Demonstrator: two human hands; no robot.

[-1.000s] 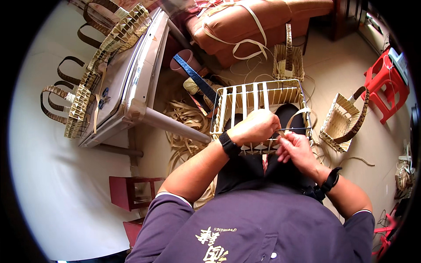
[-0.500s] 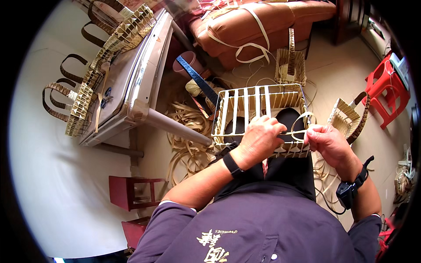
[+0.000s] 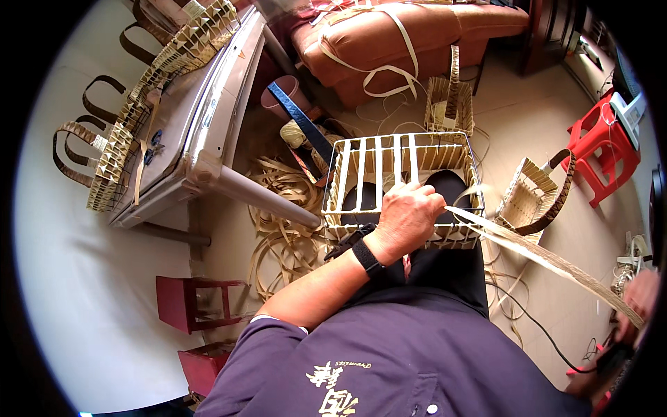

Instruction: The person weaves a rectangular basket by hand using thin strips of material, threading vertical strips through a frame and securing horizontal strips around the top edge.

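Note:
A rectangular wire-framed basket (image 3: 403,142) lies across my lap, with pale flat strips wound along its sides and several strips running across its opening. My left hand (image 3: 408,214) is closed over the basket's near edge, its fingertips pinched there; exactly what lies under them is hidden. From beside those fingertips a long pale weaving strip (image 3: 549,256) stretches taut to the lower right. At the far right edge of the picture my right hand (image 3: 638,302), blurred, is closed around that strip, its arm reaching well out to the side.
Finished-looking handled baskets line the table (image 3: 177,135) at left, near scissors (image 3: 154,142). Loose strips (image 3: 281,201) heap on the floor beside a pink bucket (image 3: 281,97). Small handled baskets stand ahead (image 3: 448,111) and right (image 3: 529,191). A red stool (image 3: 604,149) is farther right.
My right hand has swung from beside the basket far out to the lower right, drawing the strip out long and straight. My left hand stays at the basket's near edge.

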